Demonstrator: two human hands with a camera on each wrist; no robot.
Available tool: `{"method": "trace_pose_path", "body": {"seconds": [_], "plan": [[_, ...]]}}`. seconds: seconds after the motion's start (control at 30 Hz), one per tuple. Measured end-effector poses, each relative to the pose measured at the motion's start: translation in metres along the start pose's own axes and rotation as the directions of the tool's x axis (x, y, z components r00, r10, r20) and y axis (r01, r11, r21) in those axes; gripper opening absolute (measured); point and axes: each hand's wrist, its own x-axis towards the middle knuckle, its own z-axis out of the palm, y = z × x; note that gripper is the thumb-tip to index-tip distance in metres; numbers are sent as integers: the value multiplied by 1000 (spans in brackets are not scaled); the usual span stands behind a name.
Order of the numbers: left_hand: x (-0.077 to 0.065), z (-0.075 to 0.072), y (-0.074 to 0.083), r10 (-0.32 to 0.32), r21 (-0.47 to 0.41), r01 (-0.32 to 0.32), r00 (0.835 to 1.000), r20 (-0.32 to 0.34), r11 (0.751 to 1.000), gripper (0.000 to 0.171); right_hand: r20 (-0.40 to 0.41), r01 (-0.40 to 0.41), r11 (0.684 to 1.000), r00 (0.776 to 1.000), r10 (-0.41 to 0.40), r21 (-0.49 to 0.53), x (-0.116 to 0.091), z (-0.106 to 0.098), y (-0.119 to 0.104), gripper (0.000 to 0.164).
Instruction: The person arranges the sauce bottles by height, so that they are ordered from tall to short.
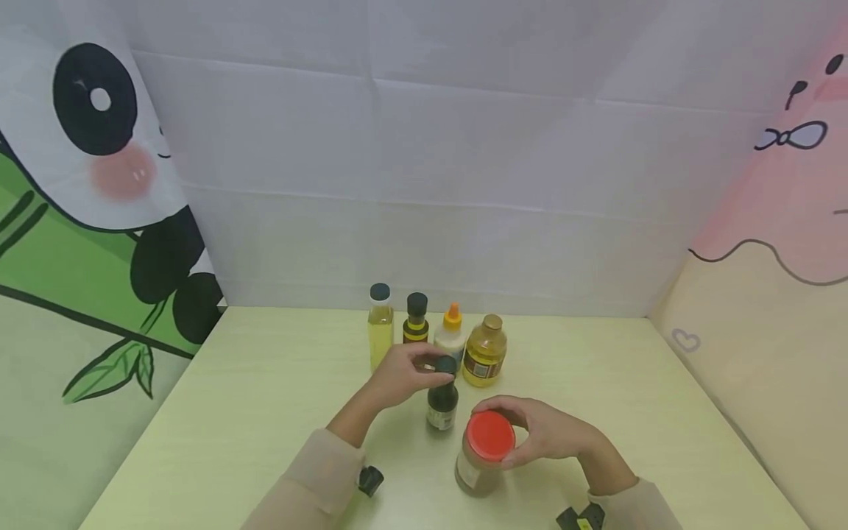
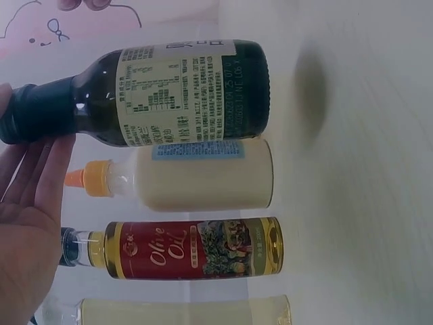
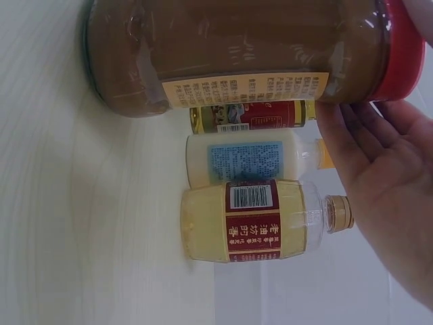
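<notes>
My left hand (image 1: pixel 403 374) pinches a small dark glass bottle (image 1: pixel 442 408) by its dark green cap and neck. In the left wrist view the bottle's pale printed label (image 2: pixel 172 91) faces the camera, and a shadow lies on the table apart from its base. My right hand (image 1: pixel 550 430) grips a glass jar of brown paste (image 1: pixel 473 475) around its red lid (image 1: pixel 491 436), thumb on the near side and fingers on the far side. The jar stands nearer to me and to the right of the bottle. Up close, the right wrist view shows the brown contents (image 3: pixel 237 47) filling the jar.
Behind the hands stand a tall bottle of pale yellow liquid (image 1: pixel 380 335), an olive oil bottle (image 2: pixel 193 249), a creamy squeeze bottle with an orange tip (image 1: pixel 453 335) and a gold-capped oil bottle (image 1: pixel 485 353). A white cloth (image 1: pixel 464 243) hangs behind the pale table (image 1: pixel 265 412).
</notes>
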Motion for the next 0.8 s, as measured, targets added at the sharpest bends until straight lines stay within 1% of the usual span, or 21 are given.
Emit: {"method": "trace_pose_path", "body": {"seconds": [0.2,0.3,0.47,0.57,0.8], "plan": [[8,4,0,27,5,-27,1000,6,1000,32,-3,-24,1000,1000,24,-4,2,0,0,60],[12,7,1,26,5,-26,1000,17,1000,31,-5,-32,999,999,32,-5,2,0,1,61],[18,11,2,14,20,-15,999,29,1000,30,-7,-29,1000,1000,29,-10,3,0,4,61],[22,15,2,23,35,-24,999,33,999,31,-5,-20,1000,1000,20,-11,3,0,6,60],[31,24,0,25,66,-27,999,20,997,32,-5,10,1000,1000,-10,-26,4,0,7,62]]}}
